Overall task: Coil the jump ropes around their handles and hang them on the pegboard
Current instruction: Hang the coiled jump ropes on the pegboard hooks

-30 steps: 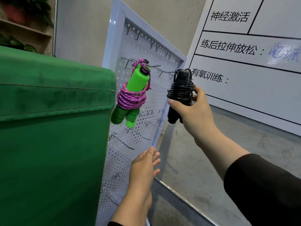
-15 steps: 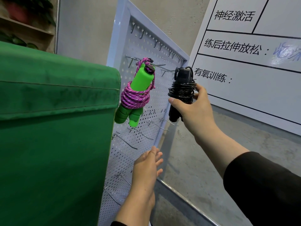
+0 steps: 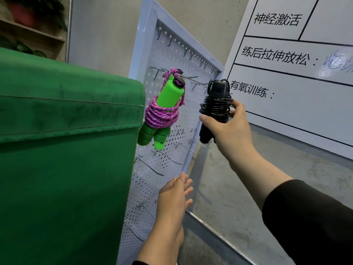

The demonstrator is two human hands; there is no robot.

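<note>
- Our right hand (image 3: 231,134) grips the coiled black jump rope (image 3: 215,108) against the pegboard (image 3: 168,60); left hand (image 3: 174,197) slack below.
- Purple rope on green handles (image 3: 162,111) hangs beside it.
- Green padded block (image 3: 66,150) hides the board's left side.

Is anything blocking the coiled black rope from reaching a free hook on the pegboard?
Nothing visible does. The right hand holds the coiled black jump rope by the white perforated pegboard, beside the hanging green-handled purple rope. Bare metal hooks are next to its top loop.

Perforated painted-metal pegboard (image 3: 168,60) with bare wire hooks (image 3: 152,167), matt green cloth cover (image 3: 66,150), glossy whiteboard (image 3: 305,92).
</note>
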